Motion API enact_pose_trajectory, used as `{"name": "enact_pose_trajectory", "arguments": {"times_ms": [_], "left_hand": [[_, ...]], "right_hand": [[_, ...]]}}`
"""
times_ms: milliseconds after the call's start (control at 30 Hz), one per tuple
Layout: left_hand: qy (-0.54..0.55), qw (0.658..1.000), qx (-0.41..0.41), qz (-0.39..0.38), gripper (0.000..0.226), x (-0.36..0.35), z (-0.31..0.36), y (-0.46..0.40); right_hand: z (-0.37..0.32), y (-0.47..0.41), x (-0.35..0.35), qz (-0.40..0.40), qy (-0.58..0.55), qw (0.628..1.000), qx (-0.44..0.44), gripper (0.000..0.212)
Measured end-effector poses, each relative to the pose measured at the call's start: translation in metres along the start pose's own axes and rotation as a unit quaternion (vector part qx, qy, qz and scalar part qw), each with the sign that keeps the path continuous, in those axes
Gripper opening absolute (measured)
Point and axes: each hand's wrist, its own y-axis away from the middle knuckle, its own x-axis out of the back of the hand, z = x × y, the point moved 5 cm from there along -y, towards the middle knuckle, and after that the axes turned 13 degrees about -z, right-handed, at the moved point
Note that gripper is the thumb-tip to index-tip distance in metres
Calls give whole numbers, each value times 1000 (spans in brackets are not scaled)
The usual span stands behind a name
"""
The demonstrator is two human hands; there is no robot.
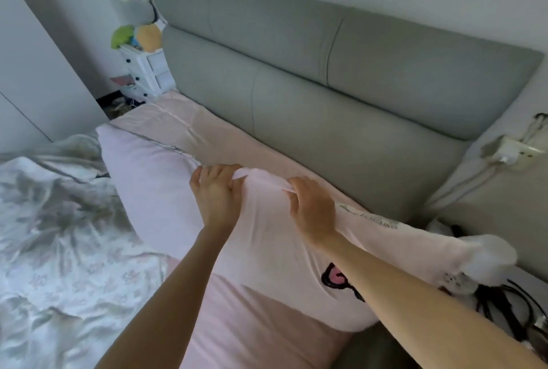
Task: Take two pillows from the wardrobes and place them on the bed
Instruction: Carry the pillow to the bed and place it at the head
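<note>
A pink pillow (275,253) with a black-and-pink cartoon print lies at the head of the bed (237,339), just in front of the grey padded headboard (341,95). My left hand (216,193) and my right hand (311,208) both grip its far top edge, bunching the fabric. A second pale pink pillow (148,179) lies to its left on the pink sheet, touching it. Both pillows rest flat on the mattress.
A crumpled white floral duvet (59,250) covers the bed's left part. A white drawer unit (148,75) with plush toys (139,33) stands left of the headboard. Black cables (504,303) and a wall socket (510,149) are on the right.
</note>
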Motion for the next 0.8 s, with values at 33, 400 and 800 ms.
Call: {"name": "enact_pose_trajectory", "arguments": {"times_ms": [33,400,800], "left_hand": [[-5,1000,21,-15,22,-13,-5,-20],[103,921,266,-264,53,-184,-89,-15],[339,716,581,-185,93,-263,-132,84]], "right_hand": [[14,-23,-8,-24,16,999,-21,15],[154,-25,-130,-306,28,927,-217,44],[200,-32,-201,-411,50,894,-171,40]]}}
